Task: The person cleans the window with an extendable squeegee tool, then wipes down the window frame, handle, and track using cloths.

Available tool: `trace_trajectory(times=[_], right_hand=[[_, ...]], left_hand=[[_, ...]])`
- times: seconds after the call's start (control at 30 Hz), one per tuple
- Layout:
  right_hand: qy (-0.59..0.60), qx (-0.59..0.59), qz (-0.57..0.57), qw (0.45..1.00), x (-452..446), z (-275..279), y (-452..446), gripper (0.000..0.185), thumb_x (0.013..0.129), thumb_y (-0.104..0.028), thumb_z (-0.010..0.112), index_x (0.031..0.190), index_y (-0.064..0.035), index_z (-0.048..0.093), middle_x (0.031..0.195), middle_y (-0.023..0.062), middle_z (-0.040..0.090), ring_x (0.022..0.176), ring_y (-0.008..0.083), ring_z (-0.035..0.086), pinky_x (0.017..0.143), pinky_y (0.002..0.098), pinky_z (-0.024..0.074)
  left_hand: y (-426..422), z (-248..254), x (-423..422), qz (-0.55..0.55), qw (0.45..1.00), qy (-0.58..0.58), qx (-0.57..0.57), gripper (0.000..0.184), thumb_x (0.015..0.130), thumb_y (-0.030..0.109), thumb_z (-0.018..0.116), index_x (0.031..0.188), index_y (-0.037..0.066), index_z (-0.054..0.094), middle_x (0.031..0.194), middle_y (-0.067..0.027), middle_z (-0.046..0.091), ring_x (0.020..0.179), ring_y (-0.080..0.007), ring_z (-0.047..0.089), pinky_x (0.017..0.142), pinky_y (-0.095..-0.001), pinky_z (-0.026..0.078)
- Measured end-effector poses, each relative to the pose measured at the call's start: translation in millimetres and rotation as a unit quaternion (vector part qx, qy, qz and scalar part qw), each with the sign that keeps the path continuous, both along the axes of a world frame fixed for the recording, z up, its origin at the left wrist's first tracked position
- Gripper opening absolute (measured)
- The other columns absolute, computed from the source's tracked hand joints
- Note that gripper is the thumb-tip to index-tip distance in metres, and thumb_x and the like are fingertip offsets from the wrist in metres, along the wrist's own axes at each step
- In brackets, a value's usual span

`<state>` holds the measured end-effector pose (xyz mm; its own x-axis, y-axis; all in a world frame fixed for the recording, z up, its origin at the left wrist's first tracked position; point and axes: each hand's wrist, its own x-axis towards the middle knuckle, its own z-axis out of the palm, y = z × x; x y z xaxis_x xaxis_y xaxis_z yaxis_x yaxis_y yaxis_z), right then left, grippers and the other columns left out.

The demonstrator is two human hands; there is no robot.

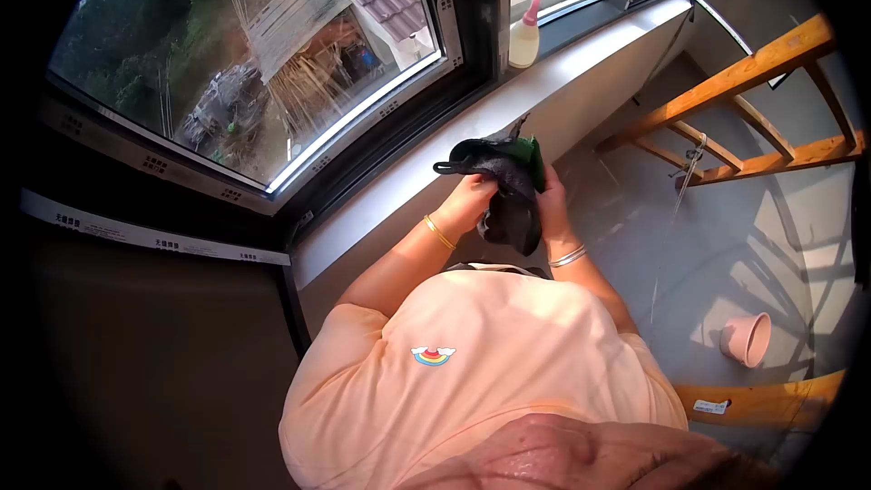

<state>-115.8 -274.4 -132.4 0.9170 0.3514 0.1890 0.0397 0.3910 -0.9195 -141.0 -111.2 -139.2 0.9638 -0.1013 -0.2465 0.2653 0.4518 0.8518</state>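
Both hands are in front of my chest, beside the white window sill. My left hand (467, 203), with a gold bracelet at the wrist, is closed on a bunched black cloth item (508, 195) that has a thin loop sticking out to the left. My right hand (551, 205), with silver bangles, grips the same item from its right side. A green piece (532, 152) shows along its upper right edge; whether it is part of the black item or separate I cannot tell. Several fingertips are hidden behind the cloth.
A spray bottle (524, 32) with a pink top stands on the sill (581, 47). The dark-framed window (363, 130) is at the left. A wooden ladder (726, 95) leans at the right, and a pink bucket (746, 339) sits on the floor below it.
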Motion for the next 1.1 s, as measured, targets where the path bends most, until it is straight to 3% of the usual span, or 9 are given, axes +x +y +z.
trace_trajectory(times=[0.07, 0.2, 0.3, 0.37, 0.47, 0.6, 0.7, 0.8, 1.1], right_hand=[[0.233, 0.225, 0.052, 0.945, 12, -1, 28, 0.038, 0.095, -0.009, 0.063, 0.132, -0.0031, 0.054, 0.118, 0.0134, 0.065, 0.100, 0.0224, 0.066, 0.087, 0.0379, 0.0575], [0.290, 0.204, 0.107, 0.929, 51, -10, 55, 0.029, 0.097, -0.008, 0.059, 0.124, -0.0021, 0.052, 0.106, 0.0137, 0.066, 0.091, 0.0225, 0.069, 0.076, 0.0345, 0.0601], [0.230, 0.103, 0.102, 0.962, 65, 24, 83, 0.031, 0.095, -0.007, 0.061, 0.125, -0.0026, 0.053, 0.106, 0.0108, 0.066, 0.089, 0.0197, 0.068, 0.077, 0.0316, 0.0587], [0.200, 0.028, 0.123, 0.972, 69, 34, 99, 0.033, 0.094, -0.008, 0.064, 0.125, -0.0021, 0.052, 0.109, 0.0062, 0.063, 0.094, 0.0136, 0.063, 0.083, 0.0283, 0.0541], [0.138, 0.028, 0.111, 0.984, 78, 43, 111, 0.036, 0.094, -0.010, 0.066, 0.126, -0.0020, 0.051, 0.113, 0.0049, 0.060, 0.099, 0.0116, 0.058, 0.089, 0.0276, 0.0502], [0.111, 0.013, 0.057, 0.992, 126, 40, 115, 0.036, 0.097, -0.022, 0.065, 0.124, -0.0016, 0.050, 0.115, 0.0060, 0.058, 0.100, 0.0128, 0.056, 0.090, 0.0289, 0.0484], [-0.172, -0.274, -0.097, 0.941, 188, -6, 122, 0.048, 0.100, -0.040, 0.057, 0.119, 0.0036, 0.056, 0.115, 0.0156, 0.060, 0.105, 0.0286, 0.058, 0.093, 0.0392, 0.0455], [-0.113, -0.381, 0.048, 0.916, 215, -18, 139, 0.052, 0.097, -0.042, 0.060, 0.119, 0.0045, 0.055, 0.117, 0.0224, 0.060, 0.110, 0.0363, 0.056, 0.096, 0.0412, 0.0449], [-0.429, -0.356, 0.062, 0.828, 120, -24, 233, 0.043, 0.089, -0.035, 0.068, 0.110, 0.0027, 0.065, 0.111, 0.0184, 0.060, 0.101, 0.0380, 0.056, 0.090, 0.0450, 0.0471]], left_hand=[[22, 25, -16, 0.068, 0.997, 0.030, -0.038, 0.034, 0.099, 0.024, 0.053, 0.129, 0.009, 0.056, 0.128, -0.0079, 0.060, 0.117, -0.0212, 0.056, 0.097, -0.0437, 0.047], [60, 17, -31, 0.062, 0.973, 0.100, -0.198, 0.084, 0.094, 0.074, 0.036, 0.155, 0.018, 0.025, 0.143, -0.0092, 0.046, 0.128, -0.0291, 0.045, 0.107, -0.0503, 0.037], [59, 8, -30, 0.095, 0.960, 0.005, -0.263, 0.088, 0.093, 0.076, 0.034, 0.157, 0.018, 0.019, 0.148, -0.0104, 0.041, 0.133, -0.0290, 0.042, 0.112, -0.0497, 0.034], [50, 17, -19, 0.114, 0.958, -0.067, -0.254, 0.093, 0.090, 0.069, 0.053, 0.156, 0.015, 0.017, 0.149, -0.0109, 0.038, 0.136, -0.0266, 0.040, 0.113, -0.0449, 0.034], [48, 31, 5, 0.157, 0.982, -0.085, -0.064, 0.098, 0.080, 0.031, 0.083, 0.152, 0.007, 0.022, 0.144, -0.0097, 0.042, 0.132, -0.0212, 0.043, 0.110, -0.0372, 0.039], [60, 37, 66, 0.149, 0.985, -0.067, -0.049, 0.070, 0.085, 0.013, 0.072, 0.144, 0.006, 0.035, 0.125, -0.0091, 0.055, 0.113, -0.0171, 0.056, 0.099, -0.0356, 0.048], [67, 20, 102, 0.167, 0.963, 0.096, -0.191, 0.041, 0.090, 0.026, 0.067, 0.125, 0.009, 0.054, 0.110, -0.0041, 0.064, 0.096, -0.0183, 0.064, 0.084, -0.0357, 0.054], [84, -15, 111, 0.227, 0.915, 0.109, -0.314, 0.032, 0.093, 0.040, 0.057, 0.107, 0.013, 0.065, 0.099, -0.0059, 0.068, 0.091, -0.0222, 0.063, 0.079, -0.0410, 0.053], [152, -37, -5, 0.407, 0.812, -0.047, -0.416, 0.056, 0.100, 0.049, 0.033, 0.127, 0.006, 0.059, 0.118, -0.0141, 0.064, 0.104, -0.0291, 0.063, 0.092, -0.0442, 0.052]])
